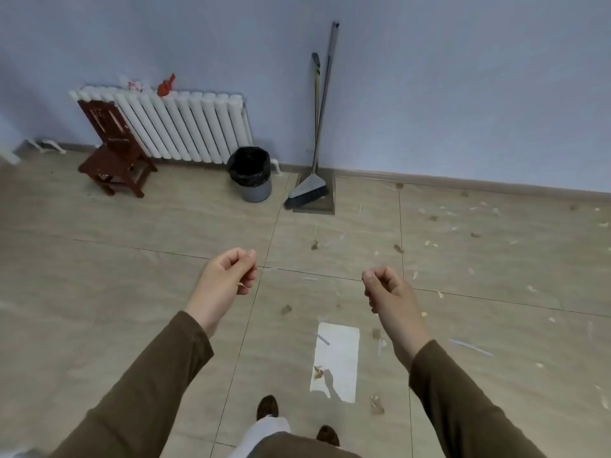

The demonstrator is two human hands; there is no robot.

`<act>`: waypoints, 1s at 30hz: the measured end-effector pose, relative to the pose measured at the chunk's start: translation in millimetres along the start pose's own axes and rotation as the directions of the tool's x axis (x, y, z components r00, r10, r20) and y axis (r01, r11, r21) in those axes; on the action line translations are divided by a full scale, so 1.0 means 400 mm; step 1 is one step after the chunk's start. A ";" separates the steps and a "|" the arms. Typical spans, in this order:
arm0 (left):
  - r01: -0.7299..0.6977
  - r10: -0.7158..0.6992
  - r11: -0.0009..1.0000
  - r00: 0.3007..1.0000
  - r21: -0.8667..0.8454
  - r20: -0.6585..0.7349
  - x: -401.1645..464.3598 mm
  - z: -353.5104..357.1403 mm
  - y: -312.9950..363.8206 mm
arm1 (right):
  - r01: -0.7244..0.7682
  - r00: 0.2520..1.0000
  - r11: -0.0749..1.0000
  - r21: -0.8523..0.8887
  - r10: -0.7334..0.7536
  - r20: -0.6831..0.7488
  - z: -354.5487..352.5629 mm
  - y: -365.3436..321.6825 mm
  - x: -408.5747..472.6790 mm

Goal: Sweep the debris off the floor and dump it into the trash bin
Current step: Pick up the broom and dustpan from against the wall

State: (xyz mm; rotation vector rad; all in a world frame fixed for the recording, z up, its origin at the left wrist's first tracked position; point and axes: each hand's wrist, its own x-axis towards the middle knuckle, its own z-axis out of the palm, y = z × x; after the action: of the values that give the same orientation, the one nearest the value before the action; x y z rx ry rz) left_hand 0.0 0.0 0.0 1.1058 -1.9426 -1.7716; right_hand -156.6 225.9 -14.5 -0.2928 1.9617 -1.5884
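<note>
A grey broom (306,190) and a long-handled dustpan (322,206) lean against the far wall. Just left of them stands a grey trash bin (256,190) lined with a black bag. Debris (433,244) of paper scraps and brown bits lies scattered over the tiled floor, mostly to the right. My left hand (228,276) and my right hand (386,289) are held out in front of me, both with fingers curled shut and nothing in them, well short of the broom.
A small dark red wooden chair (114,157) stands at the left in front of a white radiator (185,127). A bright patch of light (335,358) lies on the floor near my feet (267,408).
</note>
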 end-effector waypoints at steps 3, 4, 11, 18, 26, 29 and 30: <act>0.023 -0.023 1.000 0.999 -0.002 -0.028 0.035 -0.013 -0.005 | -0.020 1.000 1.000 -0.012 0.020 -0.005 0.016 -0.003 0.040; 0.034 -0.034 0.999 0.999 -0.006 -0.028 0.049 -0.016 -0.005 | -0.030 1.000 0.999 -0.014 0.030 0.002 0.023 -0.004 0.054; 0.059 -0.059 0.998 0.998 -0.007 0.002 0.226 -0.057 -0.006 | -0.080 0.997 0.996 -0.032 0.080 -0.006 0.111 -0.029 0.195; 0.096 -0.099 0.995 0.992 0.031 0.083 0.460 -0.154 0.015 | -0.114 0.992 0.993 -0.023 0.113 -0.060 0.250 -0.083 0.381; 0.118 -0.123 0.992 0.984 0.048 0.129 0.688 -0.223 0.046 | -0.133 0.987 0.991 0.000 0.133 -0.087 0.372 -0.136 0.555; 0.138 -0.144 0.989 0.979 0.053 0.143 0.761 -0.219 0.052 | -0.141 0.985 0.990 -0.005 0.139 -0.106 0.382 -0.151 0.630; 0.144 -0.150 0.988 0.978 0.054 0.147 0.794 -0.218 0.054 | -0.143 0.984 0.990 -0.008 0.141 -0.112 0.384 -0.156 0.663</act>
State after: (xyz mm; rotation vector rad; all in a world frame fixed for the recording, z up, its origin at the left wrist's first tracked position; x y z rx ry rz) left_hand -160.2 -284.0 -50.2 1.1894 -2.0415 -1.9511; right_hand -293.7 -52.7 -53.7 -0.0700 2.0317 -1.5261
